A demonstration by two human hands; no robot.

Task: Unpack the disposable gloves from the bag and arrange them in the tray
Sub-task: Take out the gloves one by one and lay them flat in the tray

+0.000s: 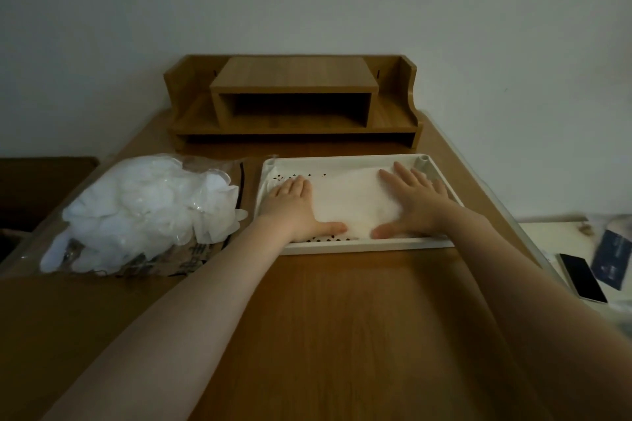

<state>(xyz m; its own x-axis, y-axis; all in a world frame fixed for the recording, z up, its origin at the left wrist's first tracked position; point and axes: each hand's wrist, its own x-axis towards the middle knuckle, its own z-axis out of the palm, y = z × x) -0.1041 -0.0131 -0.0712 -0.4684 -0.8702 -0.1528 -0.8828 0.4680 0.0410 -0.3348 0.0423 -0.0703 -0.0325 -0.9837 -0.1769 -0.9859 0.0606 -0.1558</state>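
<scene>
1. Inside the shallow white perforated plastic tray [359, 244], a flat stack of translucent white disposable gloves [352, 203] lies across the middle.
2. Both hands press palm-down on that stack: the left hand [294, 207] on its left edge, the right hand [415, 203] on its right.
3. Each hand lies flat, fingers straight and close together, thumbs spread inward along the near edge; nothing is gripped.
4. Just left of the tray, a clear plastic bag [201, 255] with dark print lies on the brown wooden desk [342, 335], a loose heap of white gloves [143, 208] on it.
5. Behind the tray stands a wooden desktop shelf [294, 102].
6. At far right lies a black phone [583, 278].
</scene>
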